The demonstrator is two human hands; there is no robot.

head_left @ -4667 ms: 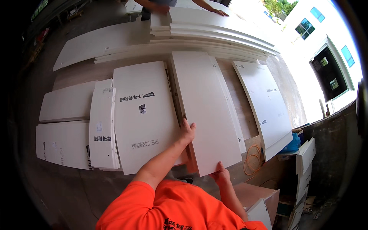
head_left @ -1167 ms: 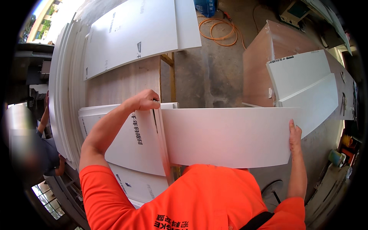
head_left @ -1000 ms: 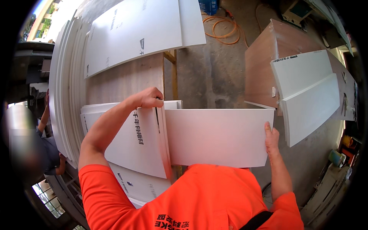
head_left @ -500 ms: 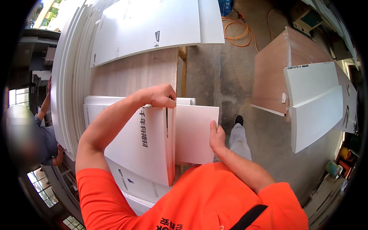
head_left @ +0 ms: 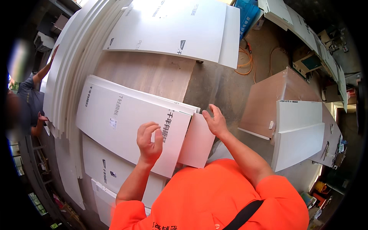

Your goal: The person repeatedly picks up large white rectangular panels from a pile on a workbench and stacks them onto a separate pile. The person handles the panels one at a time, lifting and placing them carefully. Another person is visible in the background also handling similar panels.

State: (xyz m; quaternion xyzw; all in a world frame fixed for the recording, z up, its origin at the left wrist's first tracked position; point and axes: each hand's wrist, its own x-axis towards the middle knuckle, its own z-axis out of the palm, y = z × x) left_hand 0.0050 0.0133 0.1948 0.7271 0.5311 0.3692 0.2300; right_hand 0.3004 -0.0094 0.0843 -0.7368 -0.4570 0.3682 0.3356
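A long white panel (head_left: 126, 119) with dark print lies in front of me on top of other white boards. My left hand (head_left: 148, 141) is raised over its right part, fingers curved and thumb apart, holding nothing. From under the panel's right end a smaller white board (head_left: 197, 140) sticks out. My right hand (head_left: 215, 122) hovers by that board's far right corner, its fingers apart and nothing in them. Whether it still touches the corner is hard to tell. Another printed board (head_left: 126, 168) lies nearer to me on the left.
Large white sheets (head_left: 172, 27) rest on a wood-coloured surface (head_left: 142, 74) farther off. A tall row of white panels (head_left: 73, 76) stands at the left, with a person in grey (head_left: 31, 94) behind it. At the right, white boards (head_left: 301, 143) lean on a brown box (head_left: 264, 99). An orange hose (head_left: 247, 65) coils on the floor.
My left hand has let go of the panel's far right edge and come back toward me. My right hand has released the smaller board's side. The whole view has shifted.
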